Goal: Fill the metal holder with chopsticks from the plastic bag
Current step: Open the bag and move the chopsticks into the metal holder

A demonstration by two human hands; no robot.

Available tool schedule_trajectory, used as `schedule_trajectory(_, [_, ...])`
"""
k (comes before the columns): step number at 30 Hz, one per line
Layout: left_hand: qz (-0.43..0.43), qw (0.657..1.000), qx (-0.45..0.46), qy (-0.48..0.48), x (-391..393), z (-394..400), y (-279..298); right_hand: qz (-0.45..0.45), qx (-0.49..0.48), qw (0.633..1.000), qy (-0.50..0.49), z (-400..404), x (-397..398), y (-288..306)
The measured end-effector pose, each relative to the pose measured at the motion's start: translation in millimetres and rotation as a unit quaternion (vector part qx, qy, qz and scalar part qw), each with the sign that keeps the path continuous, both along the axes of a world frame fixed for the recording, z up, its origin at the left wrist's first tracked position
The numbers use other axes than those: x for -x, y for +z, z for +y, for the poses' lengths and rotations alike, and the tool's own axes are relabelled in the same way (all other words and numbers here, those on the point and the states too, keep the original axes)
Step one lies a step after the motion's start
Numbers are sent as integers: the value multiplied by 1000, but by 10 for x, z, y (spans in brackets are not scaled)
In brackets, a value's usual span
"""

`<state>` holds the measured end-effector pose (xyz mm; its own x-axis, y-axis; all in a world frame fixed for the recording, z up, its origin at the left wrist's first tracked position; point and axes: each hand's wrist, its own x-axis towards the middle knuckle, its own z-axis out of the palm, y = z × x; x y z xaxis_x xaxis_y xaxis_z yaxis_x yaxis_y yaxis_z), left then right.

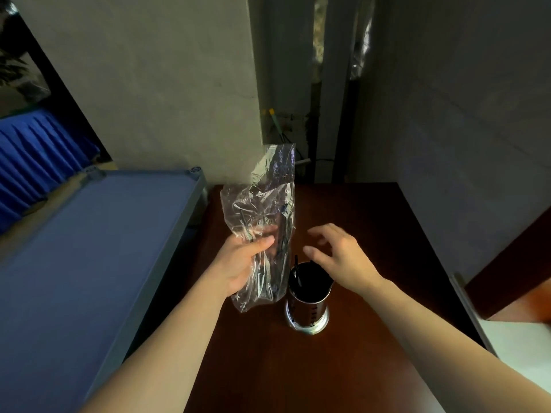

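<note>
Gripping the plastic bag, left hand; right hand spread above holder.

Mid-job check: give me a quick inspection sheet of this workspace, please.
Surface: dark brown wooden table, glossy.
Job's things: clear plastic bag held upright, a few dark chopsticks inside; metal holder stands on the table beside it, dark chopsticks already in it.
Clutter: nothing seen on the table.
Grippers: left hand grips the bag; right hand open above the holder, holding nothing.
Cables: thin wires at the wall corner behind the table.
Surroundings: blue cot to the left; grey walls.
</note>
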<state>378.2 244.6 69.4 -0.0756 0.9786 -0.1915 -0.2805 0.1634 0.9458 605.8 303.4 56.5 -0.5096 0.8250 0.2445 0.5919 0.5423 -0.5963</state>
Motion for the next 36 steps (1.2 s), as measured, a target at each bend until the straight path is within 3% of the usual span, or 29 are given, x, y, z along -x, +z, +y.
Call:
schedule_trajectory(4, [-75,996,-16,-45,2,63,103,82,113,989,40,-74,151,264])
schedule_trajectory(9, [-76,992,-27,-93,62,97,201,161,135,978,-5,-50,237,452])
schedule_trajectory(13, [-25,997,4,-77,86,105,196,150,48,986,-56,22,228,565])
schedule_trajectory(17, [-31,997,36,-69,72,99,177,101,-75,989,-72,60,205,596])
schedule_trajectory(19, [-35,996,31,-79,71,105,180,101,-83,987,-90,64,204,566])
schedule_trajectory(23, [-57,994,24,-94,36,102,208,133,43,984,-113,29,259,479])
schedule_trajectory(26, [-27,993,10,-113,-20,105,235,169,100,977,-85,-18,303,436])
schedule_trajectory(32, [55,991,-29,-117,-103,158,237,198,153,968,-37,-62,394,416])
schedule_trajectory(36, [105,990,-41,-80,-67,161,240,162,121,978,-57,-53,346,489])
